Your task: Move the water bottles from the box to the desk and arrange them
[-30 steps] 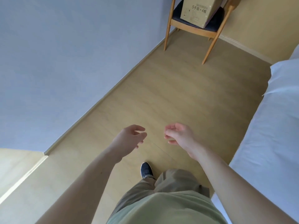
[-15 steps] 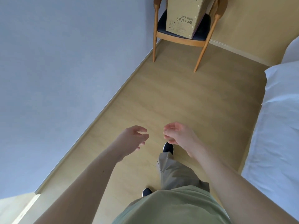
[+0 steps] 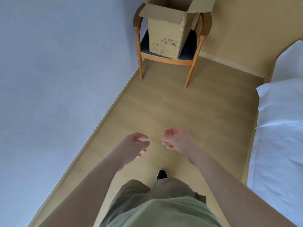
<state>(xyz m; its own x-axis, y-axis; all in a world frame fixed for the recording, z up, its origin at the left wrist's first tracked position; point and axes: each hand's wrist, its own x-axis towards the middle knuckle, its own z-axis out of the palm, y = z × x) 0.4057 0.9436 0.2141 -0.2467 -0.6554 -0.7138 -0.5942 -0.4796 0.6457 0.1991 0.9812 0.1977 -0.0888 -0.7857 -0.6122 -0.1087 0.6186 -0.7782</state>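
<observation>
We see the white bed (image 3: 278,128) to the right of the wooden chair (image 3: 165,58), which carries the open cardboard box (image 3: 165,38) on its dark seat; its inside is hidden. Well short of the chair, our left hand (image 3: 131,149) and right hand (image 3: 176,140) hover over the floor (image 3: 172,104), fingers loosely curled, holding nothing.

Arms: both bare from the frame edge to the wrists; no sleeves, watch or bands in view.
Left hand (image 3: 133,147): bare, no glove, no ring visible.
Right hand (image 3: 177,141): bare, no glove, no ring visible.
Shirt (image 3: 164,212): plain light sage-green fabric, smooth, without print or buttons; it fills the lower centre of the view.
Trousers (image 3: 147,190): darker olive-brown cloth, loose cut, soft folds at the legs.
Shoe (image 3: 161,174): dark, near black, with a thin pale edge at the sole; only the toe shows beyond the trouser leg.
</observation>
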